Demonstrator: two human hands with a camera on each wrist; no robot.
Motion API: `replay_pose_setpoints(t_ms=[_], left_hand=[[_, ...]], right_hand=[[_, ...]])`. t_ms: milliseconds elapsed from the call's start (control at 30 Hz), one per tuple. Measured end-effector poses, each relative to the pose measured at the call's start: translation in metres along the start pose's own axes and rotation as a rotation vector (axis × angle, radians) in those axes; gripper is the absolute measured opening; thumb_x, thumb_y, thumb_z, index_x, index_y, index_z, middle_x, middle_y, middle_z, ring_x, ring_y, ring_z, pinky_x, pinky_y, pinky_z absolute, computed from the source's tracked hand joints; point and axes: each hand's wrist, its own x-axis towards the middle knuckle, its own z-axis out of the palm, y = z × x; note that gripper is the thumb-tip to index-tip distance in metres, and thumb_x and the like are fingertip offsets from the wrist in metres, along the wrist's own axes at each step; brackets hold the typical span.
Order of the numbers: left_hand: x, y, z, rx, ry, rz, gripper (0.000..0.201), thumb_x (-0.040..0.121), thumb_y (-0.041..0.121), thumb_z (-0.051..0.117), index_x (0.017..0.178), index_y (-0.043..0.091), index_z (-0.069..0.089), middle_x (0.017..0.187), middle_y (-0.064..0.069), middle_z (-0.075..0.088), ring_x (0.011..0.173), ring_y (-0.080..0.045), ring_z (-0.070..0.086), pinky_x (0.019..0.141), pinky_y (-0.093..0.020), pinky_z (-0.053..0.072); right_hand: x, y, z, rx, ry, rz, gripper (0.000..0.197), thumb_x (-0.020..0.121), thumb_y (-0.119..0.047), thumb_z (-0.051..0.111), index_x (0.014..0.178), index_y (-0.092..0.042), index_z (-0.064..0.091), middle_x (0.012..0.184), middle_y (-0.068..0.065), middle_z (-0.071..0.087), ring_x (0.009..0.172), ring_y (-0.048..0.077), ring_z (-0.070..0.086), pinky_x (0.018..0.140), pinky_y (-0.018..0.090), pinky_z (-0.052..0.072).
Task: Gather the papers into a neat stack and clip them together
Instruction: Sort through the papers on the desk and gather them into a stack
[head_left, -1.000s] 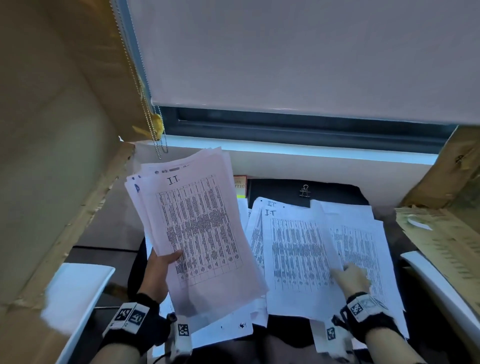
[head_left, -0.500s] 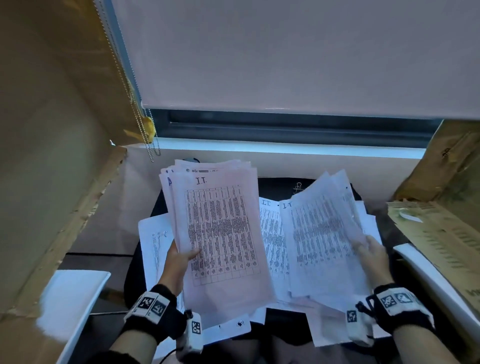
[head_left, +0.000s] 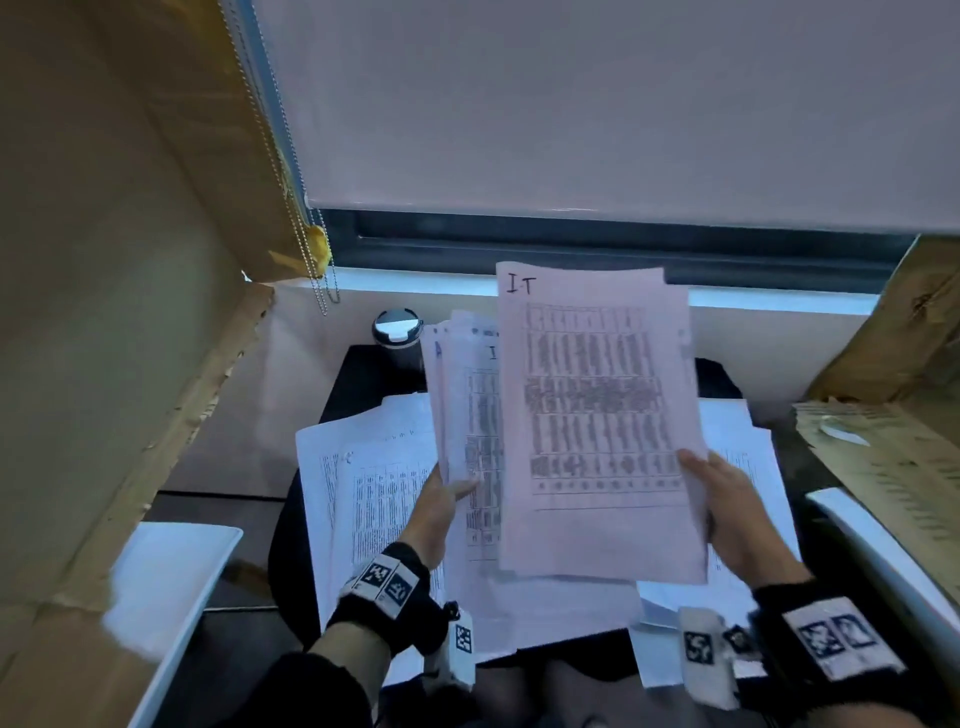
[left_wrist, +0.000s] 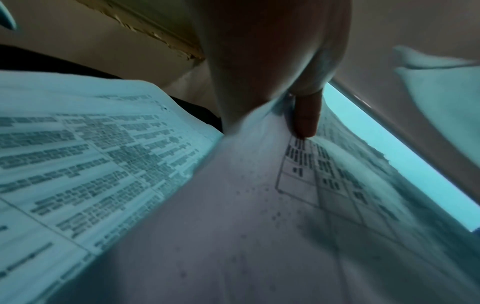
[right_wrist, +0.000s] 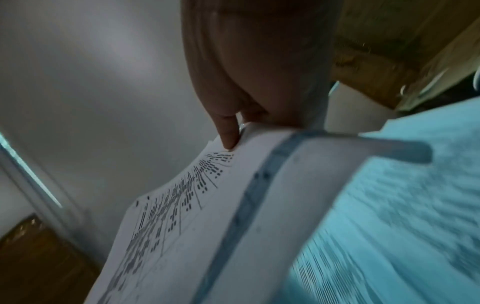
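Printed sheets with tables make up two raised bundles in the head view. My left hand grips the left bundle of papers by its lower left edge, thumb on the front. My right hand pinches the right bundle of papers, marked "IT" on top, at its right edge; the thumb shows in the right wrist view. The right bundle overlaps the front of the left one. More loose sheets lie on the dark desk beneath. No clip is in sight.
A lidded dark cup stands at the back left of the desk. Cardboard panels rise at the left and right. A white tray sits at the lower left, another white edge at the right. A blind cord hangs behind.
My right hand lifted a bundle off the desk and carried it left, over the front of the left hand's bundle. The left hand's bundle shifted rightward and stands more upright.
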Motion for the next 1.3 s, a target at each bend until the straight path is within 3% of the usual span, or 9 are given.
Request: replay_pose_setpoints(t_ms=[133, 300, 367, 533, 633, 833, 1000, 1167, 1300], left_hand=[[-0.007, 0.007, 0.013, 0.018, -0.129, 0.009, 0.023, 0.100, 0.030, 0.047, 0.109, 0.017, 0.063, 0.098, -0.005, 0.072, 0.086, -0.020, 0.070, 0.074, -0.034, 0.057], [-0.011, 0.010, 0.001, -0.130, -0.166, -0.037, 0.062, 0.094, 0.068, 0.027, 0.133, 0.029, 0.055, 0.133, 0.000, 0.063, 0.122, -0.019, 0.059, 0.107, -0.050, 0.041], [-0.012, 0.014, -0.007, -0.010, -0.130, -0.020, 0.051, 0.093, 0.053, 0.049, 0.137, 0.027, 0.046, 0.136, 0.011, 0.050, 0.127, -0.012, 0.045, 0.115, -0.047, 0.026], [0.010, 0.023, -0.032, 0.100, 0.017, 0.081, 0.052, 0.088, -0.005, 0.060, 0.137, 0.010, 0.047, 0.131, -0.013, 0.062, 0.119, -0.029, 0.060, 0.108, -0.049, 0.042], [0.013, 0.041, -0.052, 0.064, 0.117, 0.171, 0.048, 0.091, -0.005, 0.057, 0.136, 0.010, 0.047, 0.128, -0.011, 0.063, 0.115, -0.027, 0.061, 0.105, -0.045, 0.046], [0.002, 0.056, -0.107, -0.041, 0.326, 0.327, 0.045, 0.091, -0.006, 0.056, 0.133, 0.010, 0.050, 0.110, -0.010, 0.066, 0.095, -0.028, 0.064, 0.084, -0.037, 0.055], [-0.020, 0.056, -0.142, -0.128, 0.408, 0.367, 0.053, 0.088, -0.005, 0.058, 0.132, 0.025, 0.050, 0.122, 0.000, 0.066, 0.111, -0.018, 0.062, 0.095, -0.031, 0.048], [-0.026, 0.053, -0.157, -0.162, 0.486, 0.339, 0.062, 0.085, -0.001, 0.062, 0.139, 0.027, 0.047, 0.131, 0.000, 0.063, 0.121, -0.023, 0.058, 0.110, -0.049, 0.038], [-0.027, 0.047, -0.161, -0.188, 0.495, 0.321, 0.061, 0.087, -0.002, 0.061, 0.138, 0.028, 0.048, 0.129, 0.001, 0.064, 0.118, -0.022, 0.059, 0.109, -0.051, 0.039]], right_hand=[[-0.003, 0.028, 0.030, -0.041, -0.153, 0.112, 0.025, 0.093, -0.018, 0.054, 0.116, -0.010, 0.054, 0.114, 0.013, 0.066, 0.092, 0.022, 0.069, 0.078, 0.035, 0.056], [0.001, 0.039, 0.054, -0.062, -0.193, 0.136, 0.039, 0.090, -0.010, 0.056, 0.128, -0.005, 0.050, 0.098, 0.006, 0.065, 0.091, 0.023, 0.060, 0.091, 0.044, 0.050], [0.005, 0.038, 0.063, -0.055, -0.213, 0.138, 0.038, 0.091, -0.008, 0.054, 0.129, -0.005, 0.049, 0.098, 0.008, 0.065, 0.090, 0.025, 0.061, 0.092, 0.045, 0.049], [0.022, 0.037, 0.086, 0.033, -0.242, 0.172, 0.042, 0.096, -0.042, 0.042, 0.119, -0.013, 0.061, 0.109, 0.010, 0.070, 0.101, 0.028, 0.066, 0.091, 0.046, 0.051], [0.031, 0.054, 0.101, -0.082, -0.135, 0.282, 0.046, 0.098, -0.045, 0.034, 0.095, -0.008, 0.062, 0.087, 0.008, 0.063, 0.075, 0.024, 0.058, 0.066, 0.034, 0.046], [0.017, 0.107, 0.137, -1.177, -0.272, 0.140, 0.033, 0.085, -0.043, 0.060, 0.087, -0.012, 0.048, 0.075, 0.004, 0.049, 0.062, 0.017, 0.049, 0.055, 0.030, 0.037], [0.003, 0.132, 0.168, -1.245, -0.229, 0.063, 0.061, 0.067, -0.067, 0.066, 0.093, -0.015, 0.046, 0.077, -0.003, 0.052, 0.060, 0.012, 0.046, 0.050, 0.025, 0.033], [0.004, 0.136, 0.181, -1.221, -0.264, 0.056, 0.021, 0.082, -0.031, 0.063, 0.077, -0.016, 0.049, 0.074, -0.001, 0.056, 0.060, 0.014, 0.049, 0.054, 0.024, 0.039], [0.019, 0.128, 0.167, -1.004, -0.207, 0.066, 0.036, 0.083, -0.019, 0.062, 0.056, -0.017, 0.039, 0.053, -0.003, 0.041, 0.045, 0.012, 0.037, 0.046, 0.020, 0.025]])
